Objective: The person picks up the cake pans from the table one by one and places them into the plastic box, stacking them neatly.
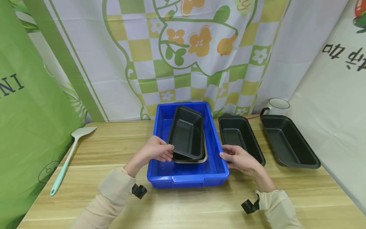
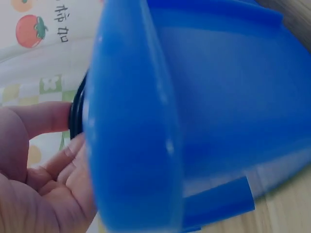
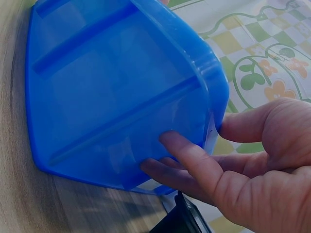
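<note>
The black rectangular loaf pan with a rolled rim (image 1: pixel 187 135) lay inside the blue plastic bin (image 1: pixel 188 182), on top of a second dark pan with a pale metallic rim (image 1: pixel 191 161), and its long axis ran near to far, much as the bin's own did, though turned a little so that its near edge slanted. From the left grip (image 1: pixel 158 149) it extended to the far right, because that grip met it only at its near left corner, with thumb and fingers closed to a thin gap about the rim, as the left wrist view also showed. The upper pan looked slightly tilted over the lower one, though how much clearance there was between them could not be told. The left grip was clearly the nearer to it; the right grip (image 1: pixel 237 158) lay beyond the bin's right wall, its thumb at the rim and its fingers spread against the outside, pinching the wall and not touching the pan. Just beside that hand, to the right, stood a black loaf pan with a narrow rim (image 1: pixel 239 135) on the pale wooden surface (image 1: pixel 183 211), and farther right another black, deep-sided loaf pan (image 1: pixel 290 141), both also pointing roughly near to far
</note>
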`<state>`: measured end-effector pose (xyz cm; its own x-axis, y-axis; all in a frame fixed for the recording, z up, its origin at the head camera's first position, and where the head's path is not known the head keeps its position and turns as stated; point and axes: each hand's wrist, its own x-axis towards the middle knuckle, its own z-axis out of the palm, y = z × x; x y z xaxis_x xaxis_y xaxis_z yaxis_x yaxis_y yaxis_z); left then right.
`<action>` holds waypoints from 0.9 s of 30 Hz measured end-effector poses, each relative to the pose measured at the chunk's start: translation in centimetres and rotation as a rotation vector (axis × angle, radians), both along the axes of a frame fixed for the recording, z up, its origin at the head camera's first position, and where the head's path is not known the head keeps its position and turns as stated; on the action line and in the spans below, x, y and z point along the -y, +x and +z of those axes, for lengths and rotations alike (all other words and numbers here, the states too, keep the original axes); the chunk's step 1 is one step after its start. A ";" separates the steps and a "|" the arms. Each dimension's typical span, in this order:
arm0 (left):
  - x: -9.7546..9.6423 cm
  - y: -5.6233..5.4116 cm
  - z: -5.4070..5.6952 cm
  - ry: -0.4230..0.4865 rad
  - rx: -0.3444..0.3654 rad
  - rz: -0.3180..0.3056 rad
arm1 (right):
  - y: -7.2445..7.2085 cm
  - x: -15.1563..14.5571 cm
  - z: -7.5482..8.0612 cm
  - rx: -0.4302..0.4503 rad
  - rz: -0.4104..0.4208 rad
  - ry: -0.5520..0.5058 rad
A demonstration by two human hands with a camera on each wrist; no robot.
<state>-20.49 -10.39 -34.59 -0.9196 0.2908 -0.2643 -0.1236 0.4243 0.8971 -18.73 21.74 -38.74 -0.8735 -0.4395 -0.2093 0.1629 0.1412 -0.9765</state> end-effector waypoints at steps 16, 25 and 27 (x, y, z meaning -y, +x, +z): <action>-1.5 0.3 -0.4 -0.220 0.001 0.017 | 0.0 -0.1 -0.2 0.000 0.006 -0.015; -1.4 0.2 -0.6 -0.228 0.022 -0.017 | -0.1 -0.2 -0.1 0.001 0.012 -0.021; -1.0 0.2 -0.5 -0.192 0.013 -0.005 | -0.1 -0.2 -0.1 0.001 0.014 -0.022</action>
<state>-20.34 -9.38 -35.11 -0.9145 0.2380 -0.3272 -0.1324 0.5882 0.7978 -18.80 21.94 -38.84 -0.8672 -0.4558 -0.2005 0.1621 0.1222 -0.9792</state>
